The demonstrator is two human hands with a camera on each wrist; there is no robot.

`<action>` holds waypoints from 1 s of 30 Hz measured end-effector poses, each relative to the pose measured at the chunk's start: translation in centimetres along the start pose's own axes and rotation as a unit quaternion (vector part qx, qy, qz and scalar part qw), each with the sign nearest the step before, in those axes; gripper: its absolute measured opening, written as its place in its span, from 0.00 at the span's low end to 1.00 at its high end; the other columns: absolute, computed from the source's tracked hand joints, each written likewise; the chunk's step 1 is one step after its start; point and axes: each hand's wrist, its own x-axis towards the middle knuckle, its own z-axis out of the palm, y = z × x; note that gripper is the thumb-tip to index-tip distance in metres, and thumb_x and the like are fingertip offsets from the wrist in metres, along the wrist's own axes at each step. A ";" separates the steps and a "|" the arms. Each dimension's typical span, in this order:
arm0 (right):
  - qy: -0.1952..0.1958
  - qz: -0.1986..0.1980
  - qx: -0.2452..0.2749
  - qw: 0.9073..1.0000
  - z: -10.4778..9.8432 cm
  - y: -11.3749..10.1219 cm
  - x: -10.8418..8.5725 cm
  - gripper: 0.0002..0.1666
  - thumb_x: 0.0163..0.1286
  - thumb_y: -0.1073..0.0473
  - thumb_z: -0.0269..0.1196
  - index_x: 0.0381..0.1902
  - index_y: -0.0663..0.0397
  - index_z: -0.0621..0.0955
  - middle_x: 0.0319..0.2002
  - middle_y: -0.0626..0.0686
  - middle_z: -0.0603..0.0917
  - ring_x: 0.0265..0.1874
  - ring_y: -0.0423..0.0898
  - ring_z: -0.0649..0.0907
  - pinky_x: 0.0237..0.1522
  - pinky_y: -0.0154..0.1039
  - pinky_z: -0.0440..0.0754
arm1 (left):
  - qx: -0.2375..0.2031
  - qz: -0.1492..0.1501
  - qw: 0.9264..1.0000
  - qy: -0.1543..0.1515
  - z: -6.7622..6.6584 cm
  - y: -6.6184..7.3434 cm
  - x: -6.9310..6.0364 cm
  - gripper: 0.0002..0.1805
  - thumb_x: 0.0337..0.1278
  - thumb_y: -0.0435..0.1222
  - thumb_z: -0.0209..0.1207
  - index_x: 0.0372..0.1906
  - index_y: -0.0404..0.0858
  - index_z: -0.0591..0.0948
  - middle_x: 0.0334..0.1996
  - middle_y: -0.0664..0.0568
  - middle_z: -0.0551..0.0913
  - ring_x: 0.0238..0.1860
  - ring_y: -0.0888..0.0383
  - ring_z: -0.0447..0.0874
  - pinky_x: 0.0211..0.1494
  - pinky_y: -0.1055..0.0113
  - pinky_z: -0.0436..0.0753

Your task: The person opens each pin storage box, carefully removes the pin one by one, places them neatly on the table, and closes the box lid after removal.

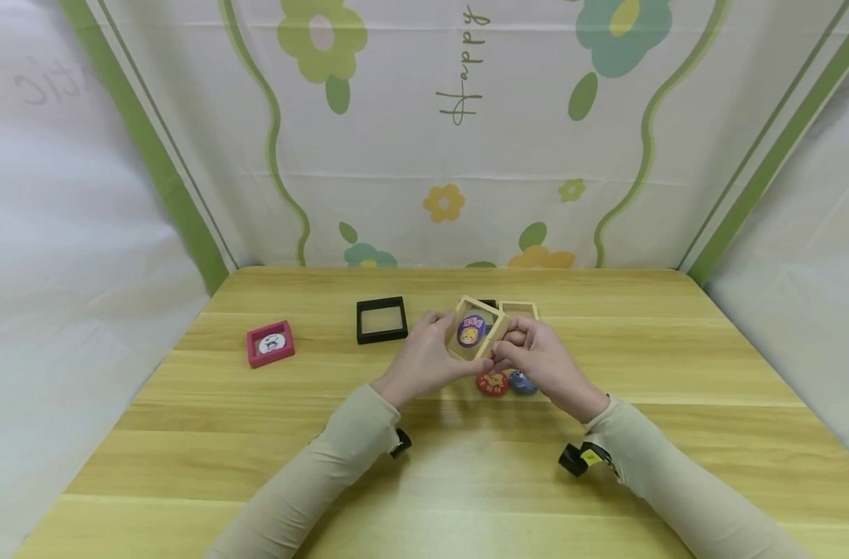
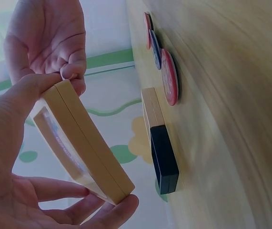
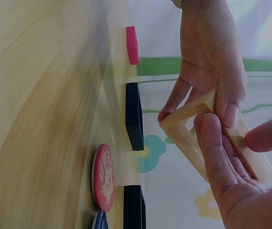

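A tan display frame (image 1: pixel 495 341) is held tilted above the table, with a purple oval badge (image 1: pixel 471 331) bearing a yellow bear inside its clear window. My left hand (image 1: pixel 424 357) grips the frame by its edges, thumb at the near corner and fingers round the far side, as the left wrist view also shows. On the opposite side my right hand (image 1: pixel 546 365) pinches the frame's edge between thumb and curled fingers. Below the hands lie a red badge (image 1: pixel 492 383) and a blue badge (image 1: pixel 522 381). Another red badge (image 2: pixel 170 77) shows in the left wrist view.
Behind the hands, a second tan frame (image 1: pixel 520 309) sits against a partly hidden black frame (image 2: pixel 165 160). Left of them lies another black frame (image 1: pixel 382 337). Farther left is a magenta frame (image 1: pixel 272 358) with a white badge inside. A flowered cloth (image 1: pixel 459 155) hangs at the table's back edge.
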 end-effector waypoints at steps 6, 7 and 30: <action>0.007 0.007 -0.006 1.000 0.0 0.0 0.1 0.12 0.69 0.72 0.54 0.48 0.73 0.72 0.37 0.64 0.85 0.32 0.55 0.86 0.43 0.59 0.81 | 0.000 0.009 1.000 0.002 0.0 0.0 0.1 0.53 0.43 0.63 0.70 0.72 0.39 0.67 0.59 0.43 0.71 0.49 0.54 0.71 0.47 0.60 0.78; 0.009 0.006 -0.008 1.000 0.0 0.0 0.1 0.12 0.68 0.72 0.55 0.48 0.73 0.72 0.37 0.64 0.85 0.32 0.55 0.86 0.43 0.58 0.82 | -0.001 0.011 1.000 0.002 0.0 0.0 0.1 0.53 0.43 0.63 0.70 0.72 0.39 0.67 0.58 0.43 0.71 0.48 0.54 0.71 0.46 0.61 0.78; -0.020 0.033 0.063 0.997 -0.2 0.2 0.0 0.20 0.73 0.67 0.55 0.59 0.73 0.69 0.41 0.65 0.84 0.37 0.62 0.85 0.47 0.57 0.80 | -0.018 0.013 1.000 0.001 -0.7 0.1 0.2 0.50 0.46 0.61 0.70 0.72 0.40 0.68 0.59 0.44 0.72 0.52 0.49 0.74 0.48 0.58 0.78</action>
